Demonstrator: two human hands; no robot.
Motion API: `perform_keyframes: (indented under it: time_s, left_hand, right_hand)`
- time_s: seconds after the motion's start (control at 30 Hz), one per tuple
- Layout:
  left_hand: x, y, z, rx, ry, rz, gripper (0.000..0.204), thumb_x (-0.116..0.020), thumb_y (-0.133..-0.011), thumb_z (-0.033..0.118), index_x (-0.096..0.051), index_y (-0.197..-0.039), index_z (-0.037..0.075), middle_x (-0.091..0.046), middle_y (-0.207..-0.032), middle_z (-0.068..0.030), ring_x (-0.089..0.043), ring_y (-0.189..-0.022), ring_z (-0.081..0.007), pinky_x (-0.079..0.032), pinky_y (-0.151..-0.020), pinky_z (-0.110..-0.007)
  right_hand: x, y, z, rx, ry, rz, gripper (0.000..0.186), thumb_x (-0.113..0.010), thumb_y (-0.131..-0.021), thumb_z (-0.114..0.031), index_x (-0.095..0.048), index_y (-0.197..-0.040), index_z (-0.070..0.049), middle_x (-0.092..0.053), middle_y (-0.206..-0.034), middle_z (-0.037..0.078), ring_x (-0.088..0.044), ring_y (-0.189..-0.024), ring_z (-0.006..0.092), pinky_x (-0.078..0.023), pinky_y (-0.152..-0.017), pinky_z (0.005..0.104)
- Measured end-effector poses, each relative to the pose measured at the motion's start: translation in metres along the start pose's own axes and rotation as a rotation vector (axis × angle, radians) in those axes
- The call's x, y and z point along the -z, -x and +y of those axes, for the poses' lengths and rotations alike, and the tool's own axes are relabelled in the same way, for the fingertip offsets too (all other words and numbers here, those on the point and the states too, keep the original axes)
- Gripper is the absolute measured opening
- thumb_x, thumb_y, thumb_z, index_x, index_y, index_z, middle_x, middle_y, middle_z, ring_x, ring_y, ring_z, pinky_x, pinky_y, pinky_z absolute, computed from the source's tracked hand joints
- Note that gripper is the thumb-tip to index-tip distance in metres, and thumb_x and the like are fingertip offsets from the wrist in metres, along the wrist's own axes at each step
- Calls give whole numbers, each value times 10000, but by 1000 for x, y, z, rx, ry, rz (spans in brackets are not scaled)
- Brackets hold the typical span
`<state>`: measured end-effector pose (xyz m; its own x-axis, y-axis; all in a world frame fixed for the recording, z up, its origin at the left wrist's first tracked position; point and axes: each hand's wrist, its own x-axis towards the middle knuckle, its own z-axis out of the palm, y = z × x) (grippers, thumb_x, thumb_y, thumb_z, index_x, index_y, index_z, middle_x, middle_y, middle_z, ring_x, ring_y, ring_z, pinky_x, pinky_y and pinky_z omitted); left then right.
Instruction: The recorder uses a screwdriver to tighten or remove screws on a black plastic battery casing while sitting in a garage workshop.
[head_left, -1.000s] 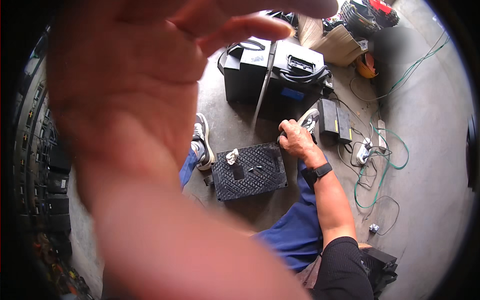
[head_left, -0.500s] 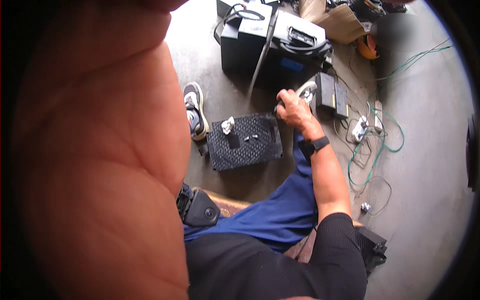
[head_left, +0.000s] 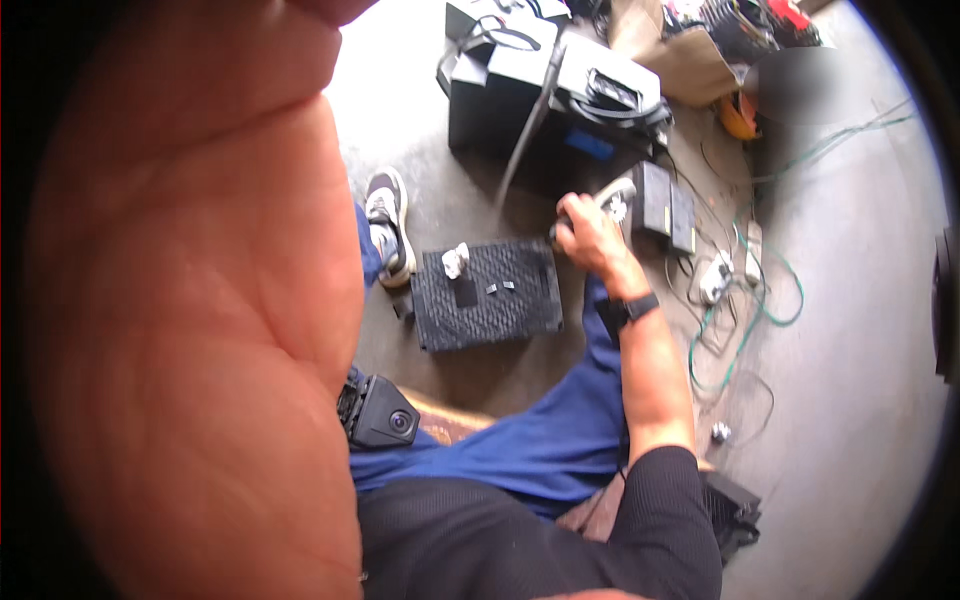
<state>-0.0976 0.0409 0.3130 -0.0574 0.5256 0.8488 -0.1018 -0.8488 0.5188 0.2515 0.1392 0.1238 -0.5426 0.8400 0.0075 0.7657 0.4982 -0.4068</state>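
Note:
My left hand (head_left: 200, 330) is held right up against the camera, and its palm fills the left half of the view; its fingers are out of frame. My right hand (head_left: 590, 235) reaches down to the floor, a black watch on its wrist, closed around a dark-handled tool (head_left: 560, 230) beside a pale grey part (head_left: 615, 195). Just left of it lies a black textured mat (head_left: 520, 310) carrying a small white piece (head_left: 456, 262) and two small metal bits (head_left: 500, 288).
Black equipment cases (head_left: 500, 110) with a grey rod (head_left: 525, 130) leaning on them stand beyond the mat. Black boxes (head_left: 660, 205), a white power strip (head_left: 715, 278) and green cables (head_left: 770, 300) lie right. My shoe (head_left: 385, 225) is left of the mat; a small black camera (head_left: 382, 415) sits near my waist.
My left hand has come closer to the lens, its curled fingers leaving the frame so only the palm shows. The view has tilted down. My right hand stays by the mat.

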Motion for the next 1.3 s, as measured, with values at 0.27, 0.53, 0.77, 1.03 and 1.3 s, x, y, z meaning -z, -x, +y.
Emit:
perform_keyframes:
  time_s: [0.27, 0.53, 0.77, 1.03, 1.3]
  left_hand:
    - [-74, 37, 43, -19, -125, 49, 1172, -632, -825, 789, -240, -1590, -8, -517, -1443, -328, -523, -1335, -432, -430, -1088, -494]
    - [-106, 191, -37, 991, 34, 551, 539, -749, -919, 125, -518, -1387, -10, -710, -1118, -145, -674, -1001, -193, -532, -913, -338]
    - [-139, 284, -54, 1392, -190, -47, 542, -806, -859, 286, -627, -1292, 13, -748, -1014, -128, -718, -929, -202, -565, -850, -348]
    - [-142, 291, -53, 1428, -354, -378, 509, -787, -885, 260, -628, -1289, -7, -749, -1028, -141, -719, -959, -204, -566, -872, -346]
    - [-141, 289, -53, 1484, -372, -358, 481, -777, -887, 268, -654, -1270, 4, -746, -1084, -171, -722, -1009, -247, -565, -898, -363]
  right_hand:
    - [16, 3, -2, -51, -25, -19, 281, -596, -858, -125, -605, -1135, -74, -622, -1126, 220, -632, -1039, 468, -530, -910, 533]
    - [6, -5, 3, 39, -42, 2, 312, -592, -837, -85, -605, -1148, -65, -603, -1162, 233, -609, -1088, 463, -520, -949, 522]
    - [7, -1, 8, 56, -60, -6, 298, -597, -855, -109, -601, -1150, -70, -635, -1096, 228, -612, -1075, 457, -520, -929, 521]
    - [4, -8, 4, 186, -69, 92, 373, -607, -782, 51, -636, -1128, -85, -627, -1025, 190, -615, -967, 419, -526, -866, 500]
    - [8, -1, -5, -24, 28, 18, 243, -685, -911, -252, -661, -1099, -100, -631, -1054, 194, -640, -1037, 437, -535, -877, 519]
